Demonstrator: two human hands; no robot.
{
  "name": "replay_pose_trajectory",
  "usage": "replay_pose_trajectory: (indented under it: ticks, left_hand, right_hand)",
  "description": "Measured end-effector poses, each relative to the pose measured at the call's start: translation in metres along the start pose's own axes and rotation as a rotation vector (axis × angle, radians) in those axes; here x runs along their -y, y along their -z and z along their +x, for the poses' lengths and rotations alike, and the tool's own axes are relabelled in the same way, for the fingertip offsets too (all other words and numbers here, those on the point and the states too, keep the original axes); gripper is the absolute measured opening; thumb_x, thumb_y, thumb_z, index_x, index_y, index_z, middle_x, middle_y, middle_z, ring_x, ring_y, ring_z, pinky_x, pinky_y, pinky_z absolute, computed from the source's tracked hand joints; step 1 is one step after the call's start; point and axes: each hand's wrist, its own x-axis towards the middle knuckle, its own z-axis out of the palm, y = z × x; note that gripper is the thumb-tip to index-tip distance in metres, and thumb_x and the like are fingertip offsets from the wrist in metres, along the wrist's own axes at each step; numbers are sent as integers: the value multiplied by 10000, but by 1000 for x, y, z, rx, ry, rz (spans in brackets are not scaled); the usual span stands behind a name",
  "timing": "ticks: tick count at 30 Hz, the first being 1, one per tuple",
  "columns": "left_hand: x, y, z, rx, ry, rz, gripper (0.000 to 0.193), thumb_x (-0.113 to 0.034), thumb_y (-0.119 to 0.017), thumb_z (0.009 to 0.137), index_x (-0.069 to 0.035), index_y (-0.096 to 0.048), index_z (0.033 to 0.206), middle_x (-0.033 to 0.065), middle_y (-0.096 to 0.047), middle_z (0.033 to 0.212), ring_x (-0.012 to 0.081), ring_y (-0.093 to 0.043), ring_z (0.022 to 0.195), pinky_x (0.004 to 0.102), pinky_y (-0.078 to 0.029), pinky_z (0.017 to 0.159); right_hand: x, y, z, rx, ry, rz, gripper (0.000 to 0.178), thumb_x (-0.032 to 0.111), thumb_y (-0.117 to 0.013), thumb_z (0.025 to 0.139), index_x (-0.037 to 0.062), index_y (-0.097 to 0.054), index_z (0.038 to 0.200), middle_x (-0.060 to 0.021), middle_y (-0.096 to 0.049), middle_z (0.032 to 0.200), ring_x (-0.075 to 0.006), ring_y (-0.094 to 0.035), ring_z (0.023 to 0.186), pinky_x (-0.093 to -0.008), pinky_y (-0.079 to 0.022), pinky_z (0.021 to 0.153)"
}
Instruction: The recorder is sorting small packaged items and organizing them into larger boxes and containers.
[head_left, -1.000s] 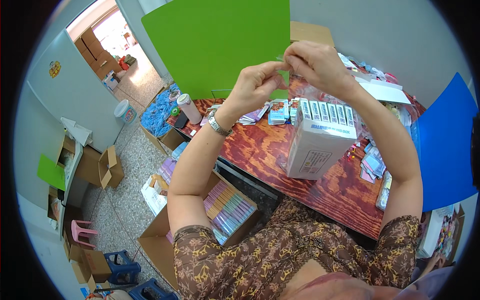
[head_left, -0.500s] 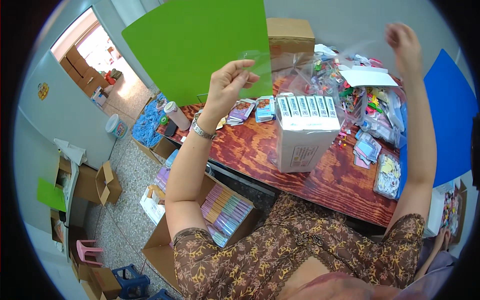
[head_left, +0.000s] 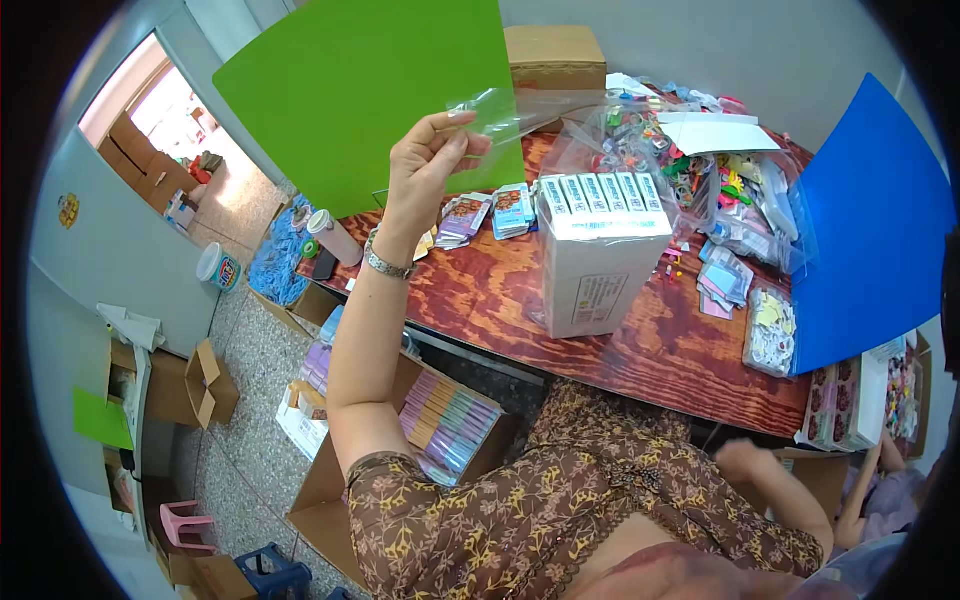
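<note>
My left hand [head_left: 432, 165] is raised on the left above the table, thumb and fingers pinching the edge of a clear plastic bag [head_left: 545, 105]. The bag stretches right from the fingers and hangs around a tall white box [head_left: 605, 285] standing on the table. Several slim white cartons [head_left: 595, 193] show in a row at the box's top. My right hand [head_left: 745, 460] is low by my lap, below the table's front edge; motion blurs its fingers, and I cannot see anything in it.
On the wood-grained table [head_left: 490, 315] stand green [head_left: 370, 100] and blue panels [head_left: 880, 220], card stacks [head_left: 512, 210], a bottle [head_left: 335, 238] and a pile of small colourful items [head_left: 740, 190]. An open carton of packs [head_left: 450, 420] sits lower left. Another person's arm [head_left: 858, 495] shows lower right.
My right hand has dropped from high above the table's right side down beside my lap, letting go of the bag. My left hand still pinches the bag. The view has shifted slightly.
</note>
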Motion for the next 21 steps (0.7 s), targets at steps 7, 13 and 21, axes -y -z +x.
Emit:
replay_pose_trajectory:
  ticks: [7, 13, 21]
  left_hand:
    - [-23, 0, -10, -25, -56, 60, 219, -57, -540, 1014, -6, -627, 1208, 86, -725, 976, 156, -702, 934, 288, -576, 815]
    - [-26, -6, -8, -21, -43, 45, 221, -51, -537, 1016, -8, -627, 1214, 69, -723, 951, 141, -699, 913, 267, -566, 809]
    - [-44, -49, -38, -377, -895, 968, 533, -157, -747, 828, 3, -565, 1303, 219, -594, 1271, 319, -570, 1222, 461, -470, 1008]
  right_hand:
    - [7, 263, -229, -1978, 127, -318, 332, 16, -623, 831, 79, -652, 1155, -105, -681, 932, -296, -658, 855, -429, -539, 706]
    - [30, 426, -268, -2263, -61, -443, 351, 239, -664, 907, 103, -637, 1230, -96, -692, 1021, -318, -655, 940, -432, -526, 814]
    - [-17, 443, -264, -1990, 144, -315, 152, 210, -598, 955, 89, -606, 1047, -132, -667, 846, -363, -635, 808, -459, -490, 712]
